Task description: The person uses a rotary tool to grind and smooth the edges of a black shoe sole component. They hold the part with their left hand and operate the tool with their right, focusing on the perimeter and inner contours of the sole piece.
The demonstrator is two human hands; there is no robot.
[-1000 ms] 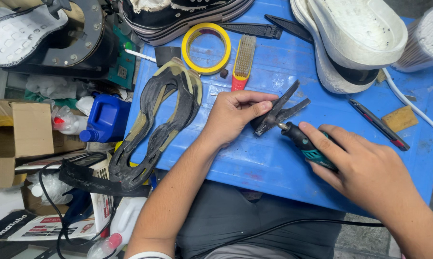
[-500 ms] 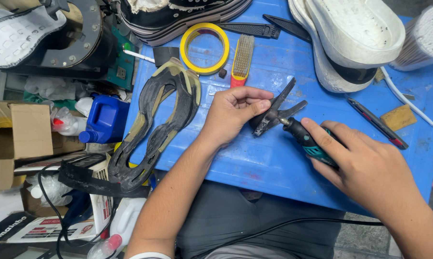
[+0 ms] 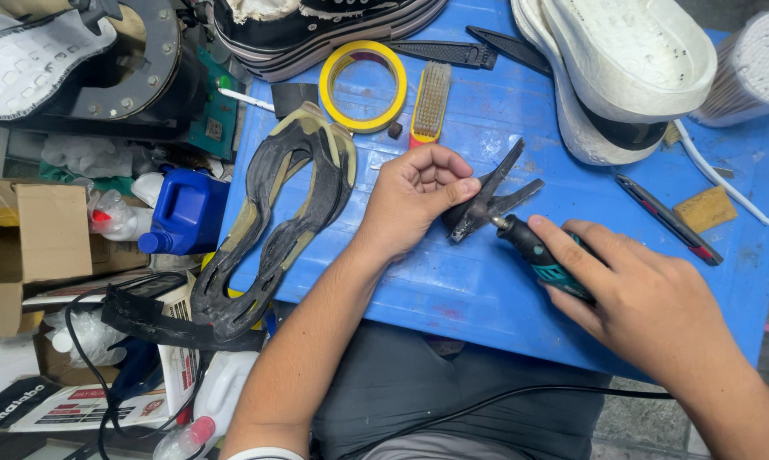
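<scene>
Two hands at work: left hand [image 3: 414, 200] fingers pinch forked black rubber piece [image 3: 491, 194] flat on blue table [image 3: 487, 281]; right hand [image 3: 648, 302] fingers wrap rotary tool [image 3: 538, 255], tip touching it.

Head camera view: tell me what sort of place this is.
Most likely a shoe repair bench. Detached white soles and a worn black outsole lie on the blue table, and the right hand holds a corded rotary tool.

Shoe-repair workshop, soles [image 3: 269, 230], tape roll [image 3: 363, 85], brush [image 3: 430, 102]
</scene>
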